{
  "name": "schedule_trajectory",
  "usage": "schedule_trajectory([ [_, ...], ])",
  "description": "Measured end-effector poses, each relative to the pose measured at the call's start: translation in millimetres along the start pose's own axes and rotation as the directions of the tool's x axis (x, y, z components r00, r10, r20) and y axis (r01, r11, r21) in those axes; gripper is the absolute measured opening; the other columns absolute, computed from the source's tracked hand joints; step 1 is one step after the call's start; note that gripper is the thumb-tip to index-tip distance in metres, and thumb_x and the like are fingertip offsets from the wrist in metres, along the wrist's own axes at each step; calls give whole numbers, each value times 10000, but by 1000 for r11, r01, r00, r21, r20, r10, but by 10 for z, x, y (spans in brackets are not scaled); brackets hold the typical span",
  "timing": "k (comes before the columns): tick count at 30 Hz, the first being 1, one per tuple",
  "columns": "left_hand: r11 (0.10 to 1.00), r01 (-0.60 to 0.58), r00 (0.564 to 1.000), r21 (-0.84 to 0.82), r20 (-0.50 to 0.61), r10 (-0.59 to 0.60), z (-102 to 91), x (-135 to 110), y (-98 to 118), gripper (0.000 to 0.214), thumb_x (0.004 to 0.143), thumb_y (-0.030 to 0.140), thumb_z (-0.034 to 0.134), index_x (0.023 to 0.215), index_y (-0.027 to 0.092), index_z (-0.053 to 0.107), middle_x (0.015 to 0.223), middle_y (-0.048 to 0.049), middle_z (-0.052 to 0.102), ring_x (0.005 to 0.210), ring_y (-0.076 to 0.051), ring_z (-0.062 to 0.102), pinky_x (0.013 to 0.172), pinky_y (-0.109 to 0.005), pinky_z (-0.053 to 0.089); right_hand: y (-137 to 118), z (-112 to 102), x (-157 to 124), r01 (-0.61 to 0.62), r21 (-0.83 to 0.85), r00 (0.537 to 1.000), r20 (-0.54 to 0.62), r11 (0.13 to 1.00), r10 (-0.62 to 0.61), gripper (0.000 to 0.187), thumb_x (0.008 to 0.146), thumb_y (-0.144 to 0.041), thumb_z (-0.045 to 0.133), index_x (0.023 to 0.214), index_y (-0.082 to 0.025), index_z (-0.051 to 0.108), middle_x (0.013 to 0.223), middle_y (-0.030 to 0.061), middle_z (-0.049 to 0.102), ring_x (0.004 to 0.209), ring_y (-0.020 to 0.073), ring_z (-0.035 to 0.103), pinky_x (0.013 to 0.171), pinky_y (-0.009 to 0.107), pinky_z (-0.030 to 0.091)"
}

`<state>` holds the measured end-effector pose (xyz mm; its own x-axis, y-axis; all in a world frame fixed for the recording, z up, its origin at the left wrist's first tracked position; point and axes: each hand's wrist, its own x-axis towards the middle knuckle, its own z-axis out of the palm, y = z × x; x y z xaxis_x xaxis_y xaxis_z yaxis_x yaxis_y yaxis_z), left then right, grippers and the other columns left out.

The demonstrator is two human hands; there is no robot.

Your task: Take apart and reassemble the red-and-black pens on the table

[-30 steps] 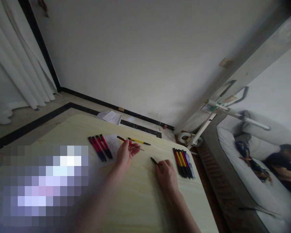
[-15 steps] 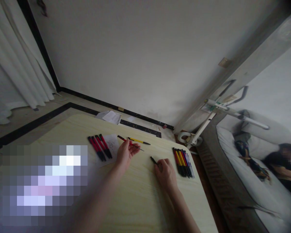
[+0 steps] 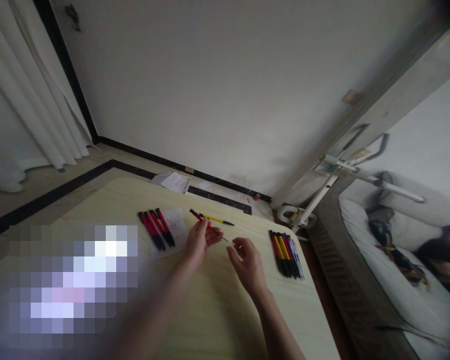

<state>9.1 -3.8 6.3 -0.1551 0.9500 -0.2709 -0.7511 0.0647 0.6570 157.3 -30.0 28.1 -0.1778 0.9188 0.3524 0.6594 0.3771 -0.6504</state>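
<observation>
Fingers of the left hand (image 3: 198, 241) pinch a red pen (image 3: 197, 215), lower centre, apparently leaving its thin tip (image 3: 225, 240) clear. The right hand (image 3: 248, 262) curls beside it; whether it grips anything cannot be told. Other pens (image 3: 281, 247) align at lower right, seemingly for order.

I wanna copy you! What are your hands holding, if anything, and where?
The left hand holds a red pen near its middle; for the right hand, I can't tell.
</observation>
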Motion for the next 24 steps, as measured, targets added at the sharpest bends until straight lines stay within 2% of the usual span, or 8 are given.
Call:
schedule_trajectory([
  [4,1000,3,1000,31,13,-4,15,-18,-19,279,710,388,584,827,156,481,642,-59,645,582,-193,635,521,-301,507,-68,97,39,12,35,1000,11,999,-12,126,760,-281,515,804,-178,573,707,23,560,571,122,481,546,244,400],
  [8,999,-2,1000,49,22,1,30,-35,-9,281,704,389,592,818,156,483,631,-60,643,576,-189,633,504,-282,503,-50,109,28,13,64,1000,10,998,-14,147,784,-278,483,723,-177,571,664,19,546,557,120,474,527,241,388],
  [24,989,-39,999,142,42,33,22,-17,-18,288,698,378,604,838,146,505,627,-48,622,558,-172,622,485,-253,494,19,136,-42,-37,155,999,5,987,36,153,791,-270,483,723,-173,580,627,7,516,533,114,463,494,227,369],
])
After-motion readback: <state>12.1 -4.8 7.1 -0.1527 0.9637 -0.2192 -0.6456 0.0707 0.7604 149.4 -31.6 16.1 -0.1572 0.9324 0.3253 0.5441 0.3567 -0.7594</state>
